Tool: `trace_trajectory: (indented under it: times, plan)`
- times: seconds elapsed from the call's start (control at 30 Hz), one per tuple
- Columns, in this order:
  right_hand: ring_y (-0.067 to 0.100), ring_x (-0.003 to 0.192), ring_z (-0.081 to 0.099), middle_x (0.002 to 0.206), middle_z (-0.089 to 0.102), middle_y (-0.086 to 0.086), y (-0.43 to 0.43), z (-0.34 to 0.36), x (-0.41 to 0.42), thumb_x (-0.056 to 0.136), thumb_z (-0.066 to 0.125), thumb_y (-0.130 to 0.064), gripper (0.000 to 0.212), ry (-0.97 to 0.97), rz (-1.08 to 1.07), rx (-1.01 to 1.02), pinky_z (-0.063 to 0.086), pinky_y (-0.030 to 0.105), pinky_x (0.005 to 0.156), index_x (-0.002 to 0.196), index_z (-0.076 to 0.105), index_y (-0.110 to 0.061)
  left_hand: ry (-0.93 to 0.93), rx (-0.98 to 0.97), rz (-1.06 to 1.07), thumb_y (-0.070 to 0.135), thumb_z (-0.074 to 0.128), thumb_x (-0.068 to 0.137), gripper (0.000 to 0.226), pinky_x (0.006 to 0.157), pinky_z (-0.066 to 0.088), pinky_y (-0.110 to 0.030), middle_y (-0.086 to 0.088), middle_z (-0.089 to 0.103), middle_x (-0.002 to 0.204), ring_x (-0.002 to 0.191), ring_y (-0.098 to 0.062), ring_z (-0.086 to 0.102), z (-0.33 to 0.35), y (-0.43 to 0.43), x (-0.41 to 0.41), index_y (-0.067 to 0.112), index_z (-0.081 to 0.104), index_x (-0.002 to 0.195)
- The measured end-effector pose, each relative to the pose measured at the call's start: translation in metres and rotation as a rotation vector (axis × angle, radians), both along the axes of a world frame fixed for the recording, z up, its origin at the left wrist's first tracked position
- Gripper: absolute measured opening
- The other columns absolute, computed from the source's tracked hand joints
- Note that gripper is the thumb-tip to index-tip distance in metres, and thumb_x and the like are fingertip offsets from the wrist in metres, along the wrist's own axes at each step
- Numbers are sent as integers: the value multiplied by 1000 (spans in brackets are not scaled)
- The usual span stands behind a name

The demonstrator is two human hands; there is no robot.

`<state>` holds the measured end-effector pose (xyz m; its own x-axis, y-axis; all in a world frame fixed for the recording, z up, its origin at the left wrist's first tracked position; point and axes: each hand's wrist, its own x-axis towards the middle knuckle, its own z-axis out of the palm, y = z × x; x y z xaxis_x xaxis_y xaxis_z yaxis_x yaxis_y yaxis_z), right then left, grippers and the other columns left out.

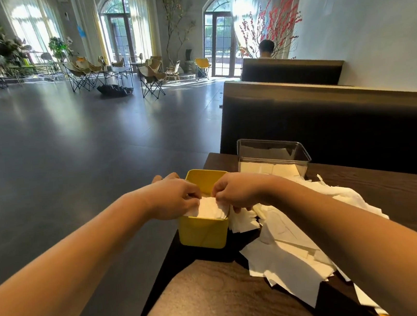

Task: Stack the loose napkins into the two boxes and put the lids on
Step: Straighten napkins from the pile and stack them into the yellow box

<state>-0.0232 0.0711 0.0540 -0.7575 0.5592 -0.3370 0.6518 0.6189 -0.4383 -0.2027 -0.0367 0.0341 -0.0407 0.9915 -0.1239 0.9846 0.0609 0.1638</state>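
Over the yellow box (203, 231) at the table (382, 193) edge, the left hand (173, 198) and right hand (238, 189) pinch the napkin stack (210, 209) inside with curled fingers. Loose napkins (293, 246) sprawl at four o'clock, crowding the right forearm. The clear box (273, 157) stands at one o'clock.

Both hands' fingers (193, 197) pinch napkin stack (210, 209) inside yellow box (203, 231).

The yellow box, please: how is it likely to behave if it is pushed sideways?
Probably light: the yellow box shows only napkins inside, so it would likely slide easily on the table. It stands near the table's edge, so a push might send it off.
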Motion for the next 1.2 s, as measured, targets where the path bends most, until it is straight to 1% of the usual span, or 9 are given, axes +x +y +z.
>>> trace_trajectory:
  times: [0.2,0.37,0.43,0.6,0.7,0.77,0.87,0.97,1.2]
  plan:
    - [20,99,68,114,68,4,-4,2,1,107,51,-40,27,-56,87,17,61,36,91,122,64,-20,-63,-57,-16,49,42,110,36,109,40,-41,18,59,130,127,-11,42,7,2,2,41,59,141]
    - [15,88,61,93,62,-2,-3,-3,5,101,65,-30,7,-56,128,97,52,23,72,96,62,-25,-100,-85,-48,43,47,109,38,97,47,-28,9,66,133,112,-10,59,7,2,4,31,60,143]
    - [16,89,61,100,62,-3,-5,-5,7,101,65,-26,16,-57,145,100,55,23,72,116,65,-20,-91,-83,-41,43,44,110,39,99,45,-29,7,64,138,116,-11,57,6,4,6,31,59,144]
    - [17,93,65,113,63,-2,-8,-10,8,103,62,-18,38,-12,165,72,58,26,77,140,58,-19,306,54,-118,47,41,109,37,121,14,-74,11,54,150,158,-26,20,5,8,20,33,61,137]
    - [16,95,60,95,57,-10,-8,-12,10,104,57,-17,33,-22,183,122,49,26,79,138,59,-16,25,152,-196,39,46,109,27,97,49,-42,5,70,111,111,-15,62,-1,10,24,25,69,111]
    - [17,100,59,104,60,-5,-10,-12,13,107,52,-19,32,-1,167,108,50,30,86,139,55,-17,-189,102,-130,34,45,109,24,77,48,-33,2,68,95,85,-15,64,-6,11,25,23,65,104]
    - [12,97,58,114,59,-4,-15,-12,19,111,46,-28,33,30,175,121,51,30,88,143,47,-21,-187,52,-99,36,32,113,34,98,49,-36,6,69,98,94,-14,65,-10,11,28,25,64,119]
    - [14,97,63,113,67,-5,-17,-16,26,108,50,-37,28,52,203,260,58,33,89,133,57,-24,-51,-35,-145,45,18,114,47,126,17,-41,15,66,89,103,-8,64,-10,10,33,35,64,110]
    - [12,87,59,103,63,-7,-21,-19,38,101,63,-40,21,229,225,434,54,23,75,113,70,-25,-10,-76,-160,60,7,106,70,130,10,-45,21,58,83,111,-5,61,-6,6,37,32,67,130]
